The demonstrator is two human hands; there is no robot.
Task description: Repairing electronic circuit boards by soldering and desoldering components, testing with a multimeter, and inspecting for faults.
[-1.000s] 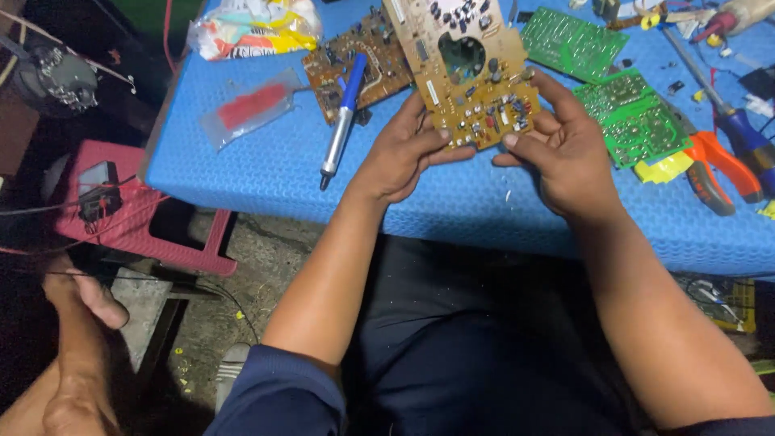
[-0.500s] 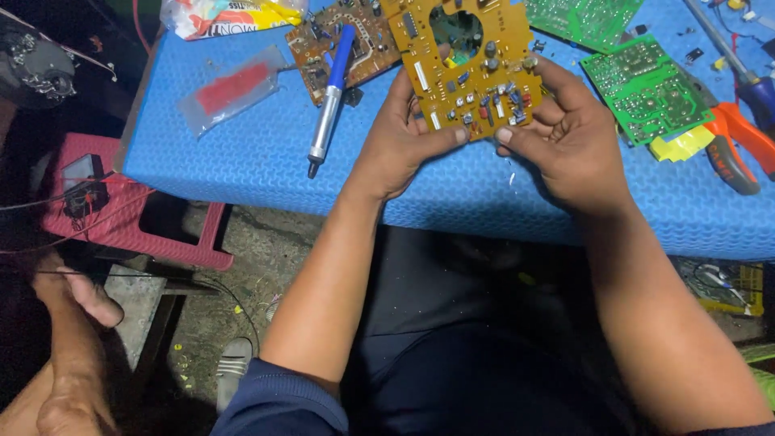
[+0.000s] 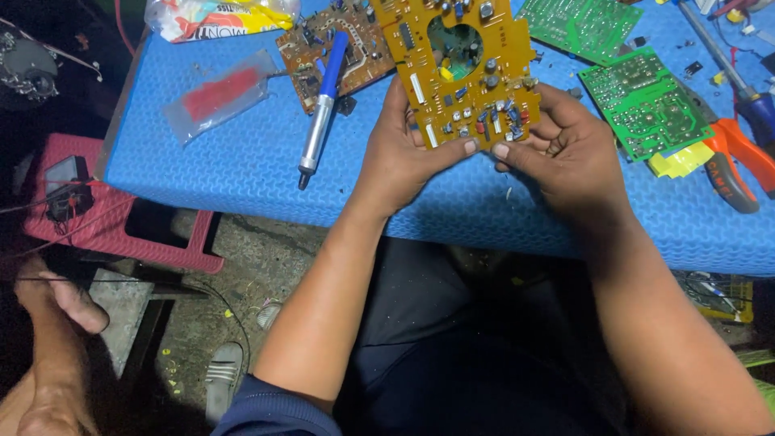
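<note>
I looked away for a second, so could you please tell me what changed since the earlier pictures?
Nothing was picked up or released. The left hand and right hand keep gripping the yellow circuit board, with only a slight shift. The blue-handled soldering iron and green boards stayed put.

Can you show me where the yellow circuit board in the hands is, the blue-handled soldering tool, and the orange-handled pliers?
yellow circuit board point(image 3: 464, 69): head view, on its component-covered face.
blue-handled soldering tool point(image 3: 321, 109): head view, mid-shaft.
orange-handled pliers point(image 3: 731, 165): head view, on one orange handle.
</note>
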